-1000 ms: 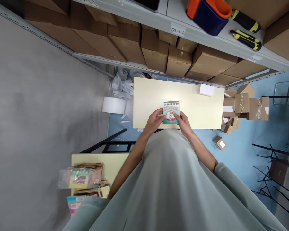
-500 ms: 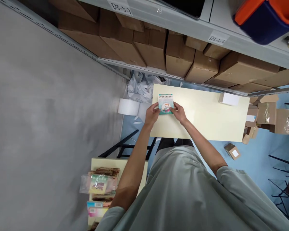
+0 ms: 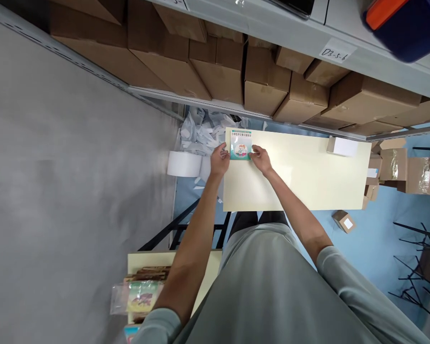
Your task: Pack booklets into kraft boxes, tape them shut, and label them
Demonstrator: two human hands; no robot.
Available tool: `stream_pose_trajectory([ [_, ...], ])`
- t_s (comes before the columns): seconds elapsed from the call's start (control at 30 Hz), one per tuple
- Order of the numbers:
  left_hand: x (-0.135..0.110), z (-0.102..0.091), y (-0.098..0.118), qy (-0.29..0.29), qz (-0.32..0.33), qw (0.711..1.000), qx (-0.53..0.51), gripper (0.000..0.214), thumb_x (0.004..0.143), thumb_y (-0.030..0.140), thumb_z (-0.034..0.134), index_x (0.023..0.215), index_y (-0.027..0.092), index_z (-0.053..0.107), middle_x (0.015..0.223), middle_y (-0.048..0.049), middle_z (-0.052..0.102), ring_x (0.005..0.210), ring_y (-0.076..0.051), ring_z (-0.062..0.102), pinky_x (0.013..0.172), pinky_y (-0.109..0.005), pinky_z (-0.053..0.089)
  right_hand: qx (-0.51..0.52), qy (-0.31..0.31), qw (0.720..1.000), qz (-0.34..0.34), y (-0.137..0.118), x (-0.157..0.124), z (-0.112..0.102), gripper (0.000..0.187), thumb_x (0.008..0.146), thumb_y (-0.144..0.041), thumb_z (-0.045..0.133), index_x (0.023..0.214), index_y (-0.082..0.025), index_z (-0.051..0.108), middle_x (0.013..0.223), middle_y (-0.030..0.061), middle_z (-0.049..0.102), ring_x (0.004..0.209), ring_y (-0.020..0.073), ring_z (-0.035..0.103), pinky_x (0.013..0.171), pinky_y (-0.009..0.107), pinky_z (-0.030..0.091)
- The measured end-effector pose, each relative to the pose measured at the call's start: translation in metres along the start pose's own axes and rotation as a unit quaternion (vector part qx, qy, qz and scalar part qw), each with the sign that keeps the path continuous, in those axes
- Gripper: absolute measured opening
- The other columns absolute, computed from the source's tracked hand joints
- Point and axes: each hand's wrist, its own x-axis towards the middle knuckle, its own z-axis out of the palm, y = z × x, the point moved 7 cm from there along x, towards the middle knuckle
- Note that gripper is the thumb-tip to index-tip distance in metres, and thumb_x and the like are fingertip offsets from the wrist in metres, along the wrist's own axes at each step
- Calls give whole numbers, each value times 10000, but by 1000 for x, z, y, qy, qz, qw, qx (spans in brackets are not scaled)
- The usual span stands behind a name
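Pale yellow counter [image 3: 311,179] has a Chinese children's book [image 3: 241,145] at its far-left corner, long axis pointing away, between left grip [image 3: 220,160] and right grip [image 3: 261,159], neither obviously nearer; can't tell if they're pinching it tbh.

Looks down on a pale yellow table [image 3: 308,181], with a green-and-white book [image 3: 241,145] flat, cover up, at its far left corner. Shows left hand [image 3: 220,161] just beside the book's left edge and right hand [image 3: 261,160] by its lower right edge, both loosely curled; too small to tell contact. Includes a white box [image 3: 342,146] near the table's far right corner and brown cartons [image 3: 267,93] on a shelf [image 3: 290,28] beyond.
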Motion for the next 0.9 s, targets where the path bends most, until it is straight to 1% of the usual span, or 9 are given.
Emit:
stream_pose_trajectory([
  [0.1,-22,-31,-14,25,6,999,23,550,862,265,780,1402,170,735,1536,-191,707,1215,-280,750,1039,-388,628,-1,75,997,13,20,-29,-50,492,880,-424,788,1321,-209,754,1352,151,749,1097,262,715,1056,459,628],
  [0.2,-56,-58,-39,25,-16,996,83,493,889,282,784,1367,166,736,1483,-191,728,1134,-268,760,989,-379,632,-41,152,987,23,50,-79,-112,544,900,-521,781,1330,-191,736,1358,189,743,1097,285,728,1048,498,628],
  [0.27,-81,-67,-59,15,-44,991,127,433,893,322,799,1296,171,755,1378,-174,774,1068,-267,767,959,-384,628,-91,188,976,59,75,-116,-144,562,906,-551,771,1315,-168,725,1329,206,751,1076,295,736,1061,525,615],
  [0.33,-102,-68,-75,8,-66,984,165,360,906,370,788,1213,182,776,1265,-153,812,1017,-275,773,961,-403,616,-125,199,967,102,100,-148,-161,532,906,-552,765,1265,-162,727,1244,194,771,1046,300,742,1049,529,611],
  [0.4,-116,-62,-85,4,-73,979,192,304,926,400,756,1143,190,791,1191,-143,833,993,-289,782,979,-418,599,-139,200,961,132,117,-171,-163,474,903,-517,763,1214,-161,729,1186,181,778,1025,300,745,1028,508,610],
  [0.5,-125,-51,-90,5,-70,971,230,269,929,404,738,1068,185,810,1136,-155,845,992,-309,795,990,-418,578,-165,203,954,146,124,-185,-148,403,902,-455,764,1172,-158,729,1181,182,772,1034,303,733,1051,495,586],
  [0.6,-127,-44,-88,24,-59,965,254,260,905,403,752,1025,183,824,1093,-158,852,1011,-340,797,989,-438,574,-196,222,945,137,116,-182,-131,292,920,-404,744,1097,-172,729,1162,182,761,1104,323,693,1095,498,547],
  [0.7,-128,-45,-83,57,-47,963,260,250,891,407,751,1008,205,838,1031,-129,860,1011,-356,790,991,-473,580,-180,240,945,133,109,-178,-121,180,981,-354,634,1025,-201,717,1126,164,751,1096,312,667,1077,480,541],
  [0.9,-134,-53,-69,85,-40,949,302,208,894,368,728,925,194,838,908,-129,814,936,-345,768,966,-486,581,-142,211,959,122,99,-180,-120,119,930,-295,608,909,-224,700,1073,135,770,1030,283,692,1036,419,550],
])
